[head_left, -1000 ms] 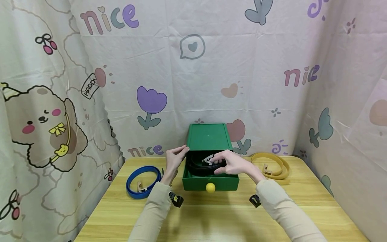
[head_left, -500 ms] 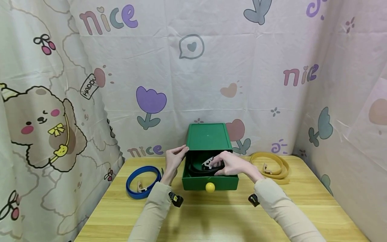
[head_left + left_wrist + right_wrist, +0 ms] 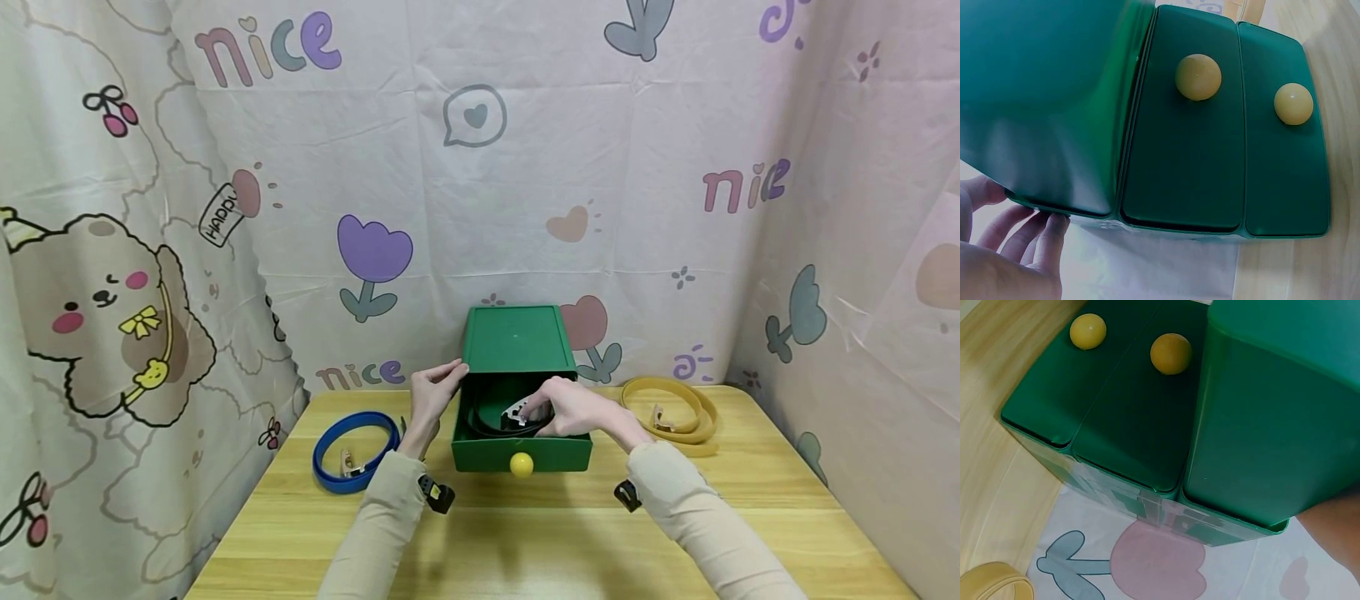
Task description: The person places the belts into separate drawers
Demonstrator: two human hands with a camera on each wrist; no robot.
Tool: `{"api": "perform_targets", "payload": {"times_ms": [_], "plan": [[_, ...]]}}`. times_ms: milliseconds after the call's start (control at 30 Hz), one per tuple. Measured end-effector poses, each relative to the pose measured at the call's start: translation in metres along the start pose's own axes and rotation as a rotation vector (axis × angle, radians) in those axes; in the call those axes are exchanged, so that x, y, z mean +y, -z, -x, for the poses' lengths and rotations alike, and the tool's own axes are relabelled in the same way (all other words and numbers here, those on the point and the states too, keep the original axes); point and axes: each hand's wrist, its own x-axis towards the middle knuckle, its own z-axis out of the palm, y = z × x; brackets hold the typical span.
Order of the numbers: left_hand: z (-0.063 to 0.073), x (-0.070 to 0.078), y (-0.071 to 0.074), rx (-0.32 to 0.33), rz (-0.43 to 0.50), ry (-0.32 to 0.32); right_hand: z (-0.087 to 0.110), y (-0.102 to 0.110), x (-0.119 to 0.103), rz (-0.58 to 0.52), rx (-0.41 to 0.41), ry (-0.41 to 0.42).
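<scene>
A green drawer cabinet (image 3: 517,337) stands at the back of the table, its top drawer (image 3: 491,456) pulled out. Inside that drawer lies a coiled black belt (image 3: 480,423) with a silver buckle (image 3: 515,411). My right hand (image 3: 573,406) reaches into the drawer and holds the belt's right side, fingers over the buckle and thumb nearer the drawer front. My left hand (image 3: 431,400) grips the cabinet's upper left edge with thumb and fingertips, also seen in the left wrist view as a left hand (image 3: 1019,244). The raised drawer hides the right fingers in the right wrist view.
A coiled blue belt (image 3: 322,458) lies left of the cabinet and a coiled yellow belt (image 3: 705,421) lies to its right. Below the pulled-out drawer, two closed drawers show yellow round knobs (image 3: 1198,77). A patterned curtain (image 3: 525,183) hangs behind the table.
The black belt has sunk lower in the drawer, showing more green behind it. My right hand has moved slightly down with it. My left hand stays on the cabinet.
</scene>
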Motion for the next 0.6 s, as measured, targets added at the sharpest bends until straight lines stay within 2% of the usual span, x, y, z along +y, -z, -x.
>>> {"api": "perform_targets", "payload": {"times_ms": [600], "plan": [[0.0000, -0.0005, -0.0002, -0.001, -0.007, -0.006, 0.0005, -0.0001, -0.0046, -0.001, -0.019, -0.025]]}}
